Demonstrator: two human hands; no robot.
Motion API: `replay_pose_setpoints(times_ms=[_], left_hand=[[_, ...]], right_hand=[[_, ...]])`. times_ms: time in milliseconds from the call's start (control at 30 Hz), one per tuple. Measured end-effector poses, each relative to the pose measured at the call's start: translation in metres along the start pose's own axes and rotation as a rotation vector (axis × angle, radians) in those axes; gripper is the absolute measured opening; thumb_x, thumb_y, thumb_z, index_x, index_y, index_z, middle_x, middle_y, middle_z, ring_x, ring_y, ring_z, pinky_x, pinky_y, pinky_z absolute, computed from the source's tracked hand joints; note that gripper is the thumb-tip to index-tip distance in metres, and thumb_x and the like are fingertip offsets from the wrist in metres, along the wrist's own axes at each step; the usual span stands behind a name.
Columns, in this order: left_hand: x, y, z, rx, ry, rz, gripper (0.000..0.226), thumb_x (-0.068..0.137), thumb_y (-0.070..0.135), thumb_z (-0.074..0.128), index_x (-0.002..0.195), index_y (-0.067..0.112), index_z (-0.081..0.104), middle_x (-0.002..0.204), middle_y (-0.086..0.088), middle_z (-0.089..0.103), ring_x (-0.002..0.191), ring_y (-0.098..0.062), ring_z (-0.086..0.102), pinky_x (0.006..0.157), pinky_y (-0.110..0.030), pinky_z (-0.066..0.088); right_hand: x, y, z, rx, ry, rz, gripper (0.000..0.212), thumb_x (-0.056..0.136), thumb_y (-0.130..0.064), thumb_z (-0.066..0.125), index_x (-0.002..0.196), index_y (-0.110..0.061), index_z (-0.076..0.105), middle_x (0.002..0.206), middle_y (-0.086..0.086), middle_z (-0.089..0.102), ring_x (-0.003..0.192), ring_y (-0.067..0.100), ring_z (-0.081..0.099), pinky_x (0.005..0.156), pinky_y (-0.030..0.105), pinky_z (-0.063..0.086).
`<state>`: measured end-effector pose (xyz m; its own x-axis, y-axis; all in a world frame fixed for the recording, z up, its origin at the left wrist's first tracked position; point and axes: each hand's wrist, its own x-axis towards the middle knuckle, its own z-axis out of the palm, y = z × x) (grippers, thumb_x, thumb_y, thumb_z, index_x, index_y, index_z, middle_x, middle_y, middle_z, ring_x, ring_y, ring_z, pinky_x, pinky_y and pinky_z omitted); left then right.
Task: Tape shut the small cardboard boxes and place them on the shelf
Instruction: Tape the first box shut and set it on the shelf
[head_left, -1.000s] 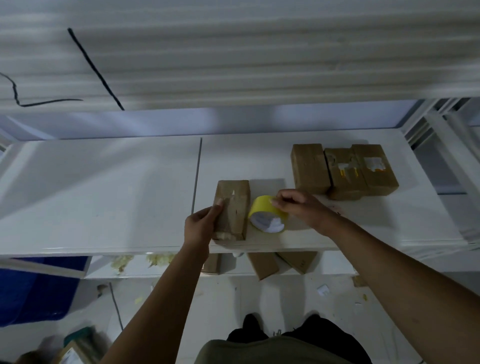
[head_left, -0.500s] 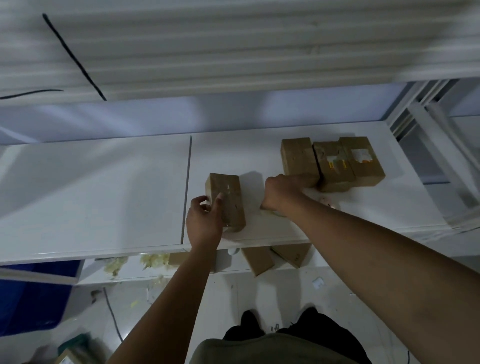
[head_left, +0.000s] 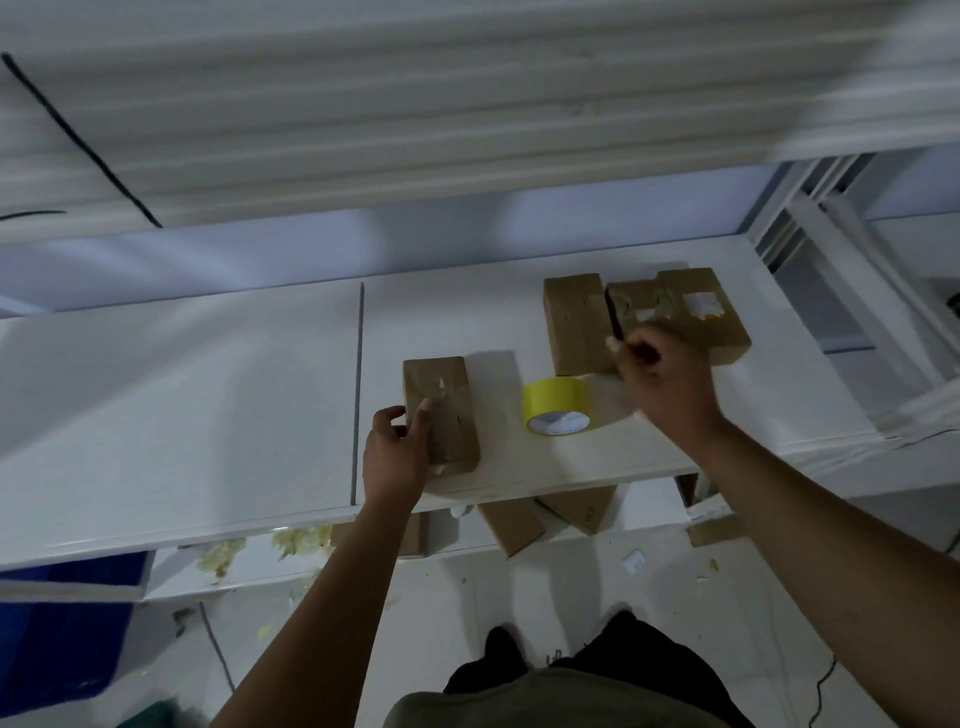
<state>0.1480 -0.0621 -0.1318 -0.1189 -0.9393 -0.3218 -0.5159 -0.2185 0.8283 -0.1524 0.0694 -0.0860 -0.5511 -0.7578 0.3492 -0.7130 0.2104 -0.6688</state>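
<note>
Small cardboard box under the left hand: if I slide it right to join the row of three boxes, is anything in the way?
Yes. A yellow tape roll sits on the white shelf between that small brown cardboard box and the row of three boxes; the right hand is at the row's near end.

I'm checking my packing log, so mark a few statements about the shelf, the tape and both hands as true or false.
1. The yellow tape roll sits on the white shelf with no hand on it. True.
2. The left hand grips the tape roll. False: it holds a small brown cardboard box.
3. At the shelf's back right sit three brown cardboard boxes, grouped together. True.
4. The right hand rests on the box that the left hand holds. False: it is over by the three grouped boxes.
</note>
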Motion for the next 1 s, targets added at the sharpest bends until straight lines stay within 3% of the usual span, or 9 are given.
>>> replay_pose_setpoints(times_ms=[100, 233, 300, 400, 533, 633, 733, 900, 1000], left_hand=[[-0.001, -0.002, 0.0, 0.004, -0.017, -0.015, 0.069, 0.098, 0.069, 0.055, 0.147, 0.022, 0.05, 0.133, -0.008, 0.069, 0.108, -0.026, 0.068, 0.094, -0.043, 0.059], [-0.001, -0.007, 0.002, 0.06, -0.01, 0.02, 0.068, 0.098, 0.072, 0.05, 0.144, 0.022, 0.051, 0.13, -0.006, 0.069, 0.102, -0.023, 0.065, 0.084, -0.036, 0.051], [0.0, -0.01, 0.003, 0.067, -0.009, 0.032, 0.068, 0.098, 0.072, 0.05, 0.144, 0.021, 0.051, 0.129, -0.007, 0.068, 0.101, -0.023, 0.064, 0.084, -0.036, 0.049], [0.0, -0.01, 0.005, 0.068, 0.001, 0.03, 0.068, 0.098, 0.072, 0.05, 0.144, 0.021, 0.052, 0.124, -0.003, 0.067, 0.098, -0.022, 0.063, 0.077, -0.034, 0.047], [-0.002, -0.007, 0.005, 0.094, 0.002, 0.027, 0.068, 0.098, 0.073, 0.049, 0.142, 0.021, 0.053, 0.116, 0.002, 0.065, 0.094, -0.019, 0.062, 0.069, -0.028, 0.046], [-0.004, -0.004, 0.003, 0.117, -0.009, 0.022, 0.068, 0.098, 0.074, 0.047, 0.142, 0.022, 0.053, 0.115, 0.003, 0.064, 0.093, -0.017, 0.06, 0.063, -0.021, 0.041], [-0.004, -0.003, 0.001, 0.133, -0.027, 0.011, 0.07, 0.097, 0.077, 0.045, 0.142, 0.024, 0.052, 0.116, 0.004, 0.064, 0.096, -0.019, 0.062, 0.071, -0.03, 0.047], [-0.005, -0.003, -0.002, 0.142, -0.048, -0.012, 0.075, 0.092, 0.084, 0.043, 0.142, 0.028, 0.051, 0.12, 0.005, 0.066, 0.101, -0.02, 0.065, 0.077, -0.035, 0.049], [-0.004, -0.002, -0.003, 0.148, -0.052, -0.016, 0.078, 0.09, 0.087, 0.042, 0.142, 0.03, 0.051, 0.122, 0.006, 0.066, 0.102, -0.02, 0.065, 0.08, -0.037, 0.05]], right_hand=[[-0.018, 0.04, -0.031, -0.144, 0.001, 0.209, 0.041, 0.094, -0.047, 0.062, 0.067, -0.019, 0.049, 0.062, -0.004, 0.053, 0.061, 0.008, 0.054, 0.057, 0.028, 0.039], [-0.029, 0.059, -0.034, -0.305, -0.333, 0.426, 0.041, 0.087, -0.062, 0.068, 0.078, -0.024, 0.056, 0.083, -0.004, 0.061, 0.079, 0.022, 0.063, 0.07, 0.039, 0.051], [-0.033, 0.058, -0.03, -0.323, -0.409, 0.421, 0.043, 0.083, -0.064, 0.074, 0.088, -0.026, 0.055, 0.092, -0.004, 0.063, 0.085, 0.022, 0.063, 0.072, 0.038, 0.05], [-0.032, 0.055, -0.023, -0.315, -0.437, 0.387, 0.037, 0.084, -0.046, 0.081, 0.106, -0.026, 0.06, 0.103, 0.001, 0.071, 0.1, 0.029, 0.066, 0.079, 0.04, 0.054], [-0.027, 0.047, -0.021, -0.369, -0.534, 0.336, 0.039, 0.09, -0.04, 0.072, 0.127, -0.033, 0.061, 0.123, 0.002, 0.072, 0.114, 0.032, 0.064, 0.089, 0.042, 0.054], [-0.022, 0.034, -0.023, -0.316, -0.513, 0.387, 0.021, 0.092, -0.04, 0.065, 0.111, -0.034, 0.061, 0.113, 0.0, 0.071, 0.105, 0.032, 0.064, 0.085, 0.04, 0.052], [-0.017, 0.008, -0.023, -0.094, -0.377, 0.475, 0.021, 0.089, -0.039, 0.074, 0.097, -0.029, 0.058, 0.094, -0.007, 0.067, 0.088, 0.02, 0.059, 0.069, 0.033, 0.042], [-0.031, -0.075, -0.002, 0.174, -0.25, 0.315, 0.023, 0.092, -0.04, 0.074, 0.08, -0.028, 0.058, 0.07, -0.015, 0.064, 0.064, -0.004, 0.057, 0.053, 0.011, 0.038], [-0.054, -0.107, 0.027, 0.295, -0.226, 0.377, 0.021, 0.094, -0.039, 0.072, 0.087, -0.023, 0.06, 0.071, -0.002, 0.068, 0.054, 0.007, 0.058, 0.051, 0.024, 0.046]])
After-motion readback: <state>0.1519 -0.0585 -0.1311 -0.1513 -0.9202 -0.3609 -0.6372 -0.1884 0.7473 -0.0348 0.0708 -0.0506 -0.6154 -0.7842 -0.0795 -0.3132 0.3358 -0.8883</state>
